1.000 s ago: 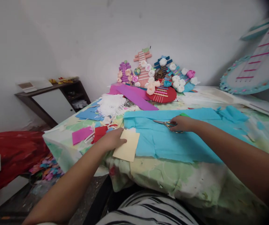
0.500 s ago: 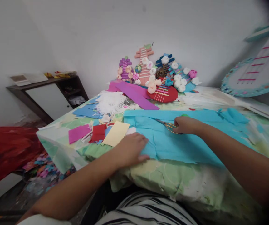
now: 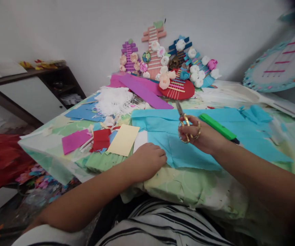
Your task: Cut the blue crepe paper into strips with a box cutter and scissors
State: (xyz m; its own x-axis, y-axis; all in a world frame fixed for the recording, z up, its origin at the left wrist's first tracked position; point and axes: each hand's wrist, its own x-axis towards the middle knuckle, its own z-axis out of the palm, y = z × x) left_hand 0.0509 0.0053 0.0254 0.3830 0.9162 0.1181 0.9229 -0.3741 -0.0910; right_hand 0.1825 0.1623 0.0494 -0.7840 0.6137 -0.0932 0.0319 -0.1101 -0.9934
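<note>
Gold-handled scissors (image 3: 185, 128) are held in my right hand (image 3: 196, 135), blades pointing up and away, above a wide sheet of turquoise crepe paper (image 3: 188, 155). A green box cutter (image 3: 218, 127) lies on that paper, just beyond my right wrist. My left hand (image 3: 150, 160) rests at the paper's near left corner, its fingers curled together; whatever is under the fingertips is hidden. Beside it lie a cream paper piece (image 3: 124, 140), a white piece (image 3: 139, 139) partly covered, a red piece (image 3: 101, 139) and a magenta piece (image 3: 75, 140).
Behind the crepe paper lie a purple strip (image 3: 144, 90) and a heap of white shreds (image 3: 115, 101). Several flower-decorated craft instruments (image 3: 154, 51) lean on the wall, with a red one (image 3: 177, 89) lying before them. A larger decorated piece (image 3: 278, 73) stands right. A cabinet (image 3: 31, 97) is at left.
The scissors have lifted off the crepe paper and turned upward in my right hand, uncovering the box cutter. My left hand's fingers have gone from spread to curled. The view has tilted down.
</note>
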